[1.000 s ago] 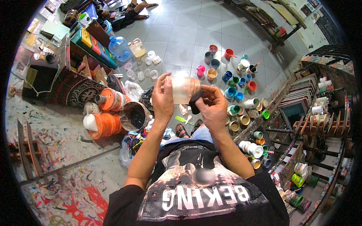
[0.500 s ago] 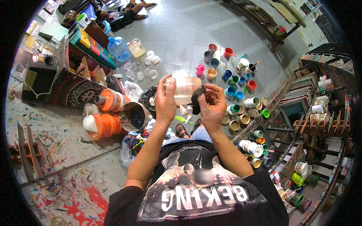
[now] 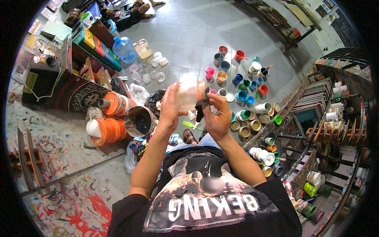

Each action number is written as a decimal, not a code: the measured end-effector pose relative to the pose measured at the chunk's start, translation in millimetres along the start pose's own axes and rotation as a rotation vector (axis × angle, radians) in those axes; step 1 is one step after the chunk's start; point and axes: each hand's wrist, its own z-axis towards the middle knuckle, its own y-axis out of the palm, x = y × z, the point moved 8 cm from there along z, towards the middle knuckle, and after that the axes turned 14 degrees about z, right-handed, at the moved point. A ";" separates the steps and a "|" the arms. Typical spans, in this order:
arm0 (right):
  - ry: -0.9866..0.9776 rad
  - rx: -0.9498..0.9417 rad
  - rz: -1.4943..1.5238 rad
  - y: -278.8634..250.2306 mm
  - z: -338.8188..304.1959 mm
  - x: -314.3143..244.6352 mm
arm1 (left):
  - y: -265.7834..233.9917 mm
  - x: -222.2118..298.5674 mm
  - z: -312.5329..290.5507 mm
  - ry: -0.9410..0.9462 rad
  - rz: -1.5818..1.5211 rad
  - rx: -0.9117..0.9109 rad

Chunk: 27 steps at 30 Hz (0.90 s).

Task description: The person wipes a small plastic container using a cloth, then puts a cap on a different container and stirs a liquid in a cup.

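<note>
A clear plastic jar (image 3: 188, 96) lies on its side in the air in front of me, its mouth toward the right. My left hand (image 3: 170, 106) is closed round the jar's base end. A black cloth (image 3: 200, 107) is pinched in my right hand (image 3: 219, 115), and part of it presses against the jar's rim. Below the hands, a green spatula (image 3: 191, 125) and a white spoon lie on the floor near my sandalled foot (image 3: 190, 136).
Several paint pots, among them a red one (image 3: 239, 55), stand on the floor to the right. Orange buckets (image 3: 109, 131) and a dark-stained pail (image 3: 131, 125) are at the left. Farther off stand a blue water bottle (image 3: 124, 50) and clear cups (image 3: 160, 77). A person (image 3: 134, 14) is at the far left.
Both hands have shifted slightly left with the jar. The cloth has moved along with my right hand and now lies over the jar's rim.
</note>
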 end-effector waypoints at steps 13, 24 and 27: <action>-0.016 -0.030 -0.194 6.8 13.0 -11.2 | -12.9 40.2 -4.8 0.318 0.198 0.202; 0.098 -0.042 -0.152 10.6 22.0 -17.6 | -15.6 64.5 -14.6 0.465 0.313 0.246; 0.137 -0.057 -0.132 11.0 21.0 -14.1 | -17.3 66.7 -13.6 0.493 0.337 0.261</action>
